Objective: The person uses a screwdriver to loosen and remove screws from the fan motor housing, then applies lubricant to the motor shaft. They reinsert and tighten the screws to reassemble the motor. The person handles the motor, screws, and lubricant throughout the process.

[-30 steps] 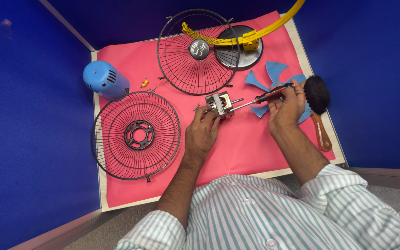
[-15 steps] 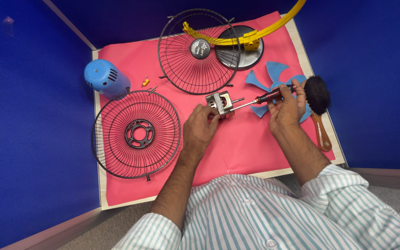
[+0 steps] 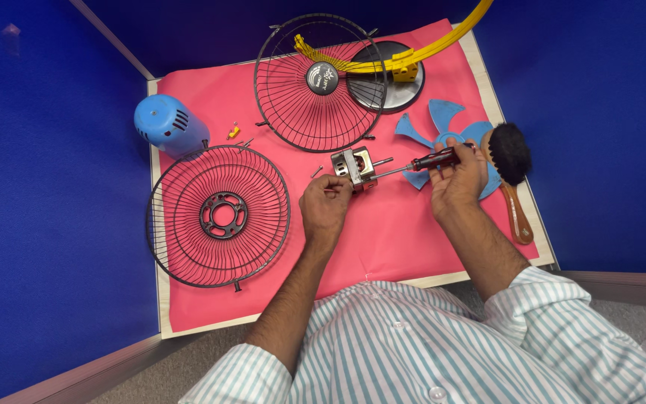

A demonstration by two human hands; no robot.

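The screwdriver [image 3: 426, 161] tip vanished against the fan motor [image 3: 354, 167], so its contact point was hard to make out. The left hand [image 3: 325, 206] had its fingers [image 3: 333, 182] curled onto the motor's near edge, steadying it. The right hand [image 3: 459, 178] was clenched around the dark screwdriver handle, the blue fan blade [image 3: 435, 123] partly hidden just beyond it.

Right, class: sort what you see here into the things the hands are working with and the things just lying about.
In hand:
- left hand steadying the fan motor
- right hand gripping the screwdriver, tip at the motor

Lying about:
- rear grille
- front grille
- blue motor cover
- blue fan blade
- brush
- round base
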